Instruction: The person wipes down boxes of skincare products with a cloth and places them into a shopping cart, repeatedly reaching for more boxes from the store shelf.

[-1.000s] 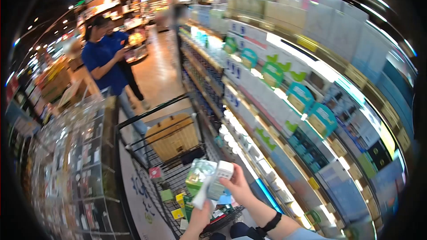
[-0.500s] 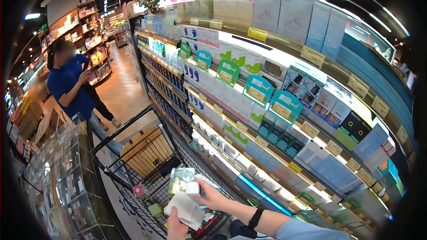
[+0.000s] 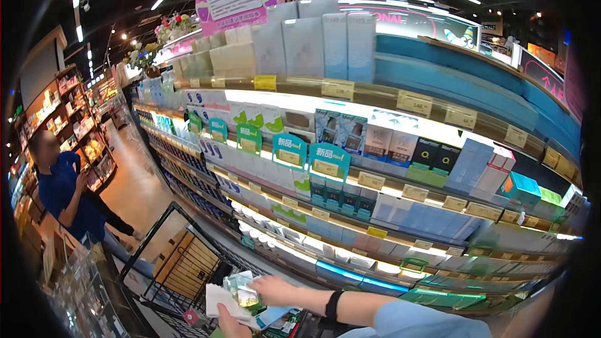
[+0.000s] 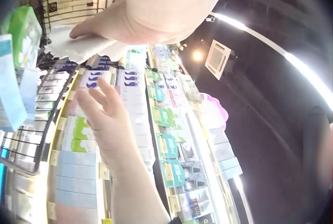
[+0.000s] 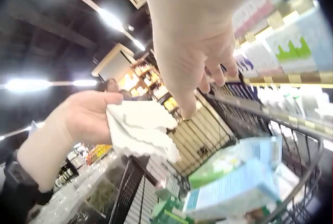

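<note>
My left hand [image 3: 230, 323] pinches a folded white tissue [image 5: 140, 127] with a wavy edge between thumb and fingers. The tissue hangs over the near end of the shopping cart [image 5: 294, 126]. My right hand [image 3: 275, 290] reaches over the cart with nothing in it. In the left wrist view its fingers [image 4: 104, 96] are loosely bent. Below the hands, a pale blue box [image 5: 234, 190] lies in the cart. Beside it is a green package [image 4: 25, 39] with a white flower print.
Long lit shelves [image 3: 400, 195] of boxed goods run along the right. A clear display case [image 3: 81, 294] stands left of the cart. Farther off, a person in a blue shirt [image 3: 66, 191] stands in the aisle. A brown board [image 3: 178, 256] is at the cart's far end.
The small white box is out of my right hand, which has opened over the cart. My left hand still holds the tissue. The head view has swung right toward the shelves.
</note>
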`<state>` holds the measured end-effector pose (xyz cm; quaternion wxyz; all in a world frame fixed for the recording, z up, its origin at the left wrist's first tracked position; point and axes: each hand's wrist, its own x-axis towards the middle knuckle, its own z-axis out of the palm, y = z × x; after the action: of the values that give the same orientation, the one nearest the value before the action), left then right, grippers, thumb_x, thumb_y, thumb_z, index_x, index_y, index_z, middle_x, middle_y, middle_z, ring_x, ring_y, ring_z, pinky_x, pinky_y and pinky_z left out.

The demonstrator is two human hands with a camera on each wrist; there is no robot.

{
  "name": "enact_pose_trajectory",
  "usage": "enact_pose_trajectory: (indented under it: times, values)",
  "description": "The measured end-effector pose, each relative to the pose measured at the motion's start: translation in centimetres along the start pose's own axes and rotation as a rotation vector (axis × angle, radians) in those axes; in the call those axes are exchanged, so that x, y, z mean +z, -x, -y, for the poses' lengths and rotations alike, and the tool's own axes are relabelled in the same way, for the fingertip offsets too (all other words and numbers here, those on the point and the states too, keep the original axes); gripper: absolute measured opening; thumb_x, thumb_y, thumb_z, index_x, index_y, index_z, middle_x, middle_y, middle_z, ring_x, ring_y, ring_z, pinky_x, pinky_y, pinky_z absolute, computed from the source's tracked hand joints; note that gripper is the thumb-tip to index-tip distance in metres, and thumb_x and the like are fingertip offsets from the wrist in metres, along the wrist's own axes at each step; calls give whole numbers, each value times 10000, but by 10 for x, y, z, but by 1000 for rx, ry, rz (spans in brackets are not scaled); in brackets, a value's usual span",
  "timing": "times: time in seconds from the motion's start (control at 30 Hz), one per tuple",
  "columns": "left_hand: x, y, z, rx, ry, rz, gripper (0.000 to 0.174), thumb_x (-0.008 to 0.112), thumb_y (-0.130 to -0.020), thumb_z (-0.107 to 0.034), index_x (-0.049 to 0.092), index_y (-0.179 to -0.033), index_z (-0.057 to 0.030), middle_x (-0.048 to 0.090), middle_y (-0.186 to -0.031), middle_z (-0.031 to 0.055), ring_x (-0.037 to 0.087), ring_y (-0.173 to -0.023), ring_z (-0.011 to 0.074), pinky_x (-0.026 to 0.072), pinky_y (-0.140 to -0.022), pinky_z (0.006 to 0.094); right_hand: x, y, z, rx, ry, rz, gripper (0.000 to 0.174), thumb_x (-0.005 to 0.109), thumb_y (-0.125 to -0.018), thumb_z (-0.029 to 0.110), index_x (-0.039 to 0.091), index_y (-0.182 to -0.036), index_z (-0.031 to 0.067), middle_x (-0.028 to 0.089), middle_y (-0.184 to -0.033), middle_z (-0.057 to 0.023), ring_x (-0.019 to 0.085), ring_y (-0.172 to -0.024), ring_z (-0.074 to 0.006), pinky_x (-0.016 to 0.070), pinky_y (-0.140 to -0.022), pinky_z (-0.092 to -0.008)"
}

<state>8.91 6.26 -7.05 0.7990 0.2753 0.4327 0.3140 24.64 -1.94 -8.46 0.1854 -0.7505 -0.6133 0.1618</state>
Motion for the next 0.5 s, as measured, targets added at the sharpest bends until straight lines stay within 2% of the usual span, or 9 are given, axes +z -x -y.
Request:
enact_pose_trajectory:
  times: [0.07, 0.1, 0.2, 0.23, 0.27, 0.33, 0.4, 0.5]
  values:
    - [24, -2, -6, 187, 74, 235, 450, 407, -963, -321, 384, -1301, -25, 497, -1256, 113, 486, -1159, 276, 396, -969, 433, -64, 9, -13, -39, -22, -308, 534, 650, -699, 113, 497, -1205, 39, 549, -1160, -161, 518, -1081, -333, 426, -913, -399]
    - [44, 6, -14, 187, 76, 241, 450, 407, -963, -321, 384, -1301, -25, 497, -1256, 113, 486, -1159, 276, 396, -969, 433, -112, 20, -5, 9, -117, -456, 446, 647, -717, 106, 544, -1144, 32, 581, -1115, -161, 537, -1048, -335, 432, -906, -403]
    - [108, 31, -39, 207, 6, 296, 504, 458, -942, -330, 356, -1321, -14, 494, -1236, 125, 523, -1101, 259, 436, -921, 409, -228, 61, -8, -24, 103, -1002, 408, 662, -743, 135, 549, -1125, 46, 573, -1120, -147, 533, -1036, -319, 442, -873, -418]
    - [128, 36, -46, 197, 28, 384, 496, 464, -943, -311, 351, -1325, -16, 492, -1239, 120, 524, -1102, 251, 441, -917, 402, -261, 80, -1, 131, 199, -1073, 413, 658, -748, 127, 537, -1135, 49, 560, -1117, -155, 525, -1032, -321, 437, -881, -411]
    - [147, 42, -53, 188, 49, 472, 489, 470, -944, -293, 346, -1329, -19, 490, -1243, 115, 525, -1102, 243, 446, -912, 395, -294, 96, -2, 8, 281, -1235, 418, 644, -765, 116, 514, -1153, 32, 545, -1116, -167, 520, -1024, -330, 429, -885, -404]
    - [183, 67, -65, 197, 58, 545, 485, 470, -946, -285, 343, -1331, -20, 487, -1247, 114, 521, -1108, 241, 448, -913, 392, -345, 122, 4, 89, 220, -1373, 424, 613, -789, 128, 487, -1179, 19, 530, -1096, -183, 491, -1054, -366, 412, -893, -429]
    - [208, 84, -67, 204, 65, 615, 480, 470, -948, -278, 340, -1333, -22, 484, -1250, 114, 518, -1115, 239, 449, -914, 388, -390, 141, -7, 11, 558, -1491, 450, 609, -793, 114, 454, -1197, -10, 509, -1119, -211, 463, -1094, -371, 398, -914, -421]
    - [230, 93, -60, 136, 112, 775, 484, 462, -952, -276, 324, -1337, -16, 476, -1260, 115, 506, -1133, 244, 430, -943, 398, -434, 147, -17, 55, 489, -1557, 505, 623, -789, 117, 411, -1217, -47, 479, -1160, -242, 428, -1139, -375, 373, -942, -430]
